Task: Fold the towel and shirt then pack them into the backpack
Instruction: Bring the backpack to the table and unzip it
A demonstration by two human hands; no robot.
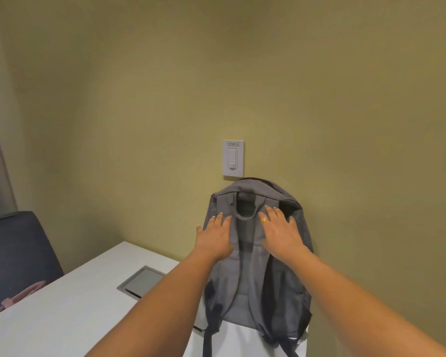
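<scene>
We see the grey backpack (258, 284) standing upright at the far edge of the white desk (62, 318), against the wall (345, 124), strap side towards us. The left hand (214, 239) and right hand (281, 234) lie flat on its upper part, fingers straight, gripping nothing, either side of the carry loop (245, 215). We cannot tell whether it is open or closed. Its straps (207, 341) run off the bottom edge. A pink object (23, 295) at the desk's left edge is too cut off to name.
</scene>
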